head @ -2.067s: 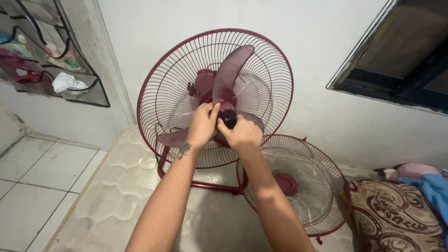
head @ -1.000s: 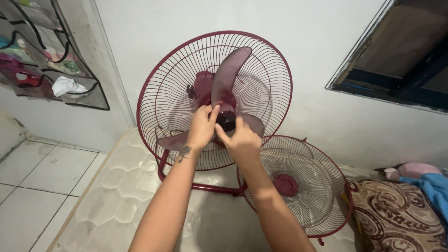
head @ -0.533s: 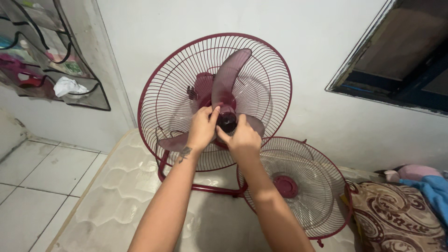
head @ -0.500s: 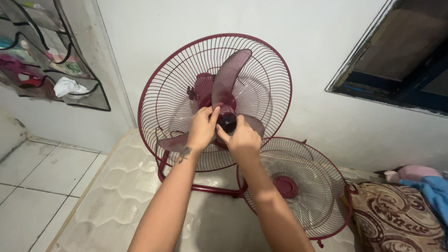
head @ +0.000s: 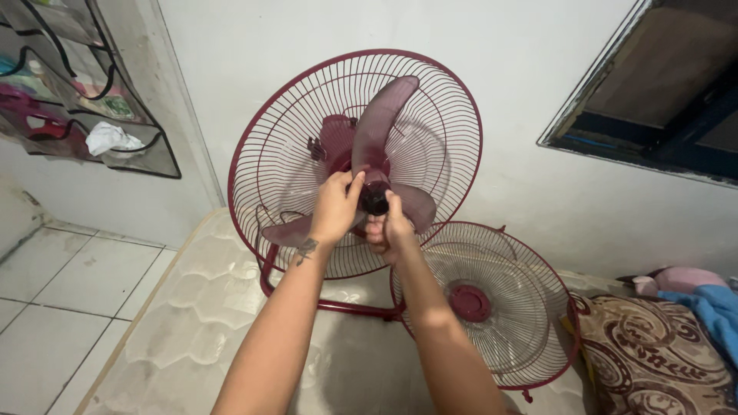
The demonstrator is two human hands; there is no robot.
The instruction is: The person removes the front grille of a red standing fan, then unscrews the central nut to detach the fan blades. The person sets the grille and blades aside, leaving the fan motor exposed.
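A dark red fan stands on a bare mattress (head: 200, 307) against the white wall, with its rear wire guard (head: 438, 115) in place and no front guard on it. Its three translucent maroon blades (head: 380, 115) meet at a dark round hub cap (head: 374, 197). My left hand (head: 336, 207) holds the blade hub from the left, thumb near the cap. From below and to the right, my right hand (head: 390, 230) has its fingers closed around the cap. The detached front guard (head: 492, 307) leans beside the fan at the lower right.
A hanging pocket organiser (head: 84, 100) with small items is on the wall at the upper left. Tiled floor (head: 61, 292) lies left of the mattress. A dark-framed window (head: 661, 100) is at the upper right. A patterned brown cloth (head: 653, 361) and a blue cloth (head: 715, 307) lie at the right.
My right hand has turned and dropped under the hub cap, fingers curling around it. The left hand stays on the blade hub. The view shifted slightly.
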